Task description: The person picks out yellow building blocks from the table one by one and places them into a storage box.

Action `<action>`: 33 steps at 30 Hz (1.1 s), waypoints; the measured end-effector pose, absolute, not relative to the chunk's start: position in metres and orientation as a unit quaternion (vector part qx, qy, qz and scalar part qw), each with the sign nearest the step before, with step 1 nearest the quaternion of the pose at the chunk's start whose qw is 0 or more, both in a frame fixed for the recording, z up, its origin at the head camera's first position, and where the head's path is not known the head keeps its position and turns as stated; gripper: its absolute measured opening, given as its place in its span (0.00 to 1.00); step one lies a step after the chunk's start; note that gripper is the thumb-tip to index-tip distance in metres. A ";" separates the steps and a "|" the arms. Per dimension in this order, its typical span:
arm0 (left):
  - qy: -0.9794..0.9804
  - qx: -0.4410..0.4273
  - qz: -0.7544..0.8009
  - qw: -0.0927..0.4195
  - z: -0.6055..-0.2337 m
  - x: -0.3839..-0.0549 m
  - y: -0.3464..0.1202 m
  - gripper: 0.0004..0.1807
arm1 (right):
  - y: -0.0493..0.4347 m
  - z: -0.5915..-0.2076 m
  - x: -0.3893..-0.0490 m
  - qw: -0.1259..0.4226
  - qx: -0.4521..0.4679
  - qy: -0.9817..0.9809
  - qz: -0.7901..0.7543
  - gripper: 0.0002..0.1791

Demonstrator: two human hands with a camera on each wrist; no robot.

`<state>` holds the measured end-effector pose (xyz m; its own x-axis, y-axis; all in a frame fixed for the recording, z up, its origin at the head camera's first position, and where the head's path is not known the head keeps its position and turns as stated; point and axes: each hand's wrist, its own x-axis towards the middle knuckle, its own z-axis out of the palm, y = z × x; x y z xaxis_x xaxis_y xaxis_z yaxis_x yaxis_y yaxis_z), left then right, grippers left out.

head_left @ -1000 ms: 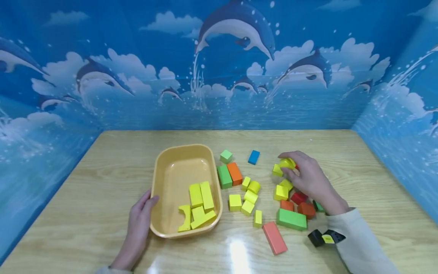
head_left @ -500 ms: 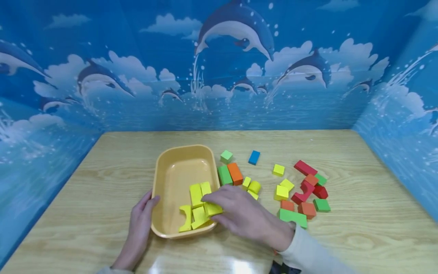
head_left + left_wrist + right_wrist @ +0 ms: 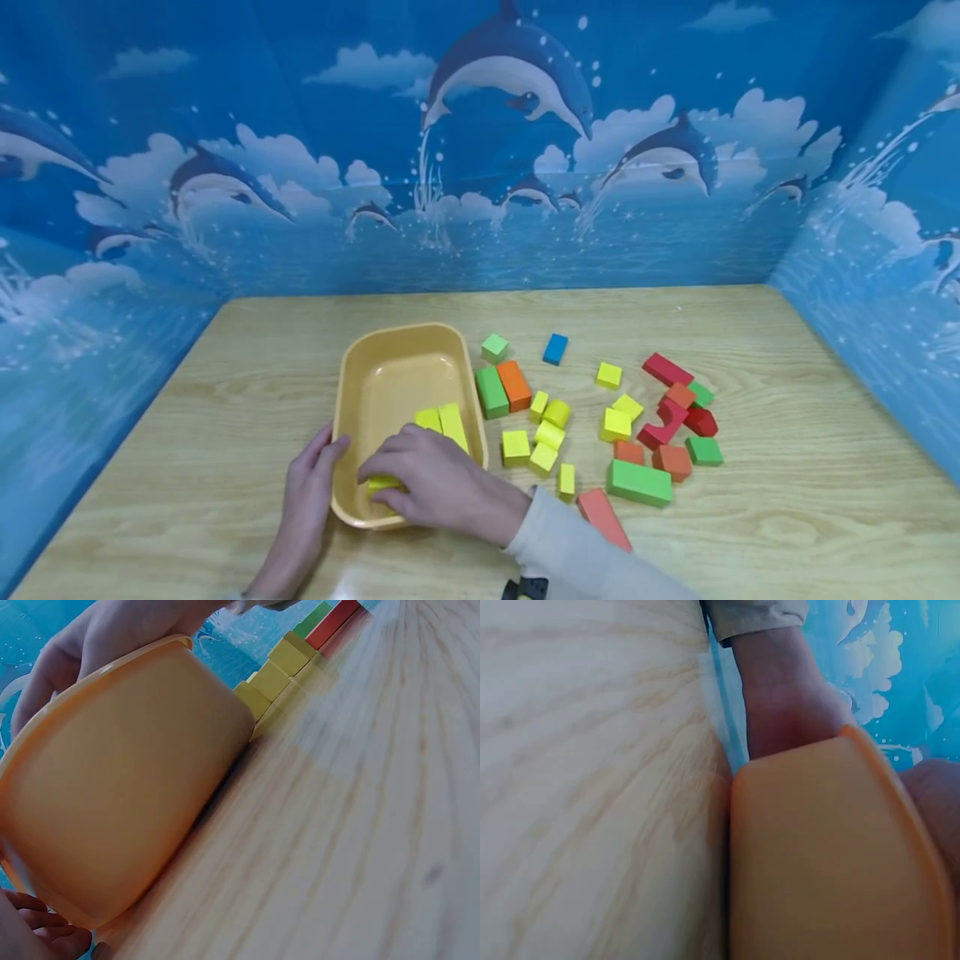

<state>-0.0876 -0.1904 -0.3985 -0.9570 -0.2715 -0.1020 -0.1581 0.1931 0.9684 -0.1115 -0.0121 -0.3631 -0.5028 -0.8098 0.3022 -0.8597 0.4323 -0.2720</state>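
your left hand grips the left side of the tray; hold it steady. inside, your right hand pinches a yellow block, best laid flat before you release it. two more yellow blocks show beyond; the hand may hide others. to the right, the surface bears eight red or orange blocks, five green blocks, nine loose yellow blocks and, far back, one blue block.

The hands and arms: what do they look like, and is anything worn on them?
They are a person's: the left hand and right hand are both ungloved. The right sleeve is long and pale; the left sleeve has a pale cuff. A black device shows beside the right sleeve, partly out of frame.
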 end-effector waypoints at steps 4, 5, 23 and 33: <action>-0.770 0.142 -0.620 0.046 -0.398 -0.088 -0.191 0.25 | -0.014 -0.366 -0.115 0.044 0.486 -0.846 0.216 0.10; -0.771 0.142 -0.619 0.046 -0.398 -0.088 -0.191 0.26 | -0.014 -0.366 -0.116 0.042 0.483 -0.847 0.220 0.09; -0.769 0.140 -0.622 0.047 -0.398 -0.087 -0.190 0.26 | -0.013 -0.367 -0.112 0.056 0.490 -0.853 0.169 0.10; -0.773 0.145 -0.616 0.042 -0.398 -0.087 -0.190 0.26 | -0.012 -0.368 -0.112 0.045 0.487 -0.855 0.171 0.10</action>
<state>-0.0871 -0.1900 -0.3982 -0.9546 -0.2753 -0.1140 -0.1727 0.1994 0.9646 -0.1121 -0.0119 -0.3684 -0.5208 -0.8183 0.2434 -0.8490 0.4666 -0.2478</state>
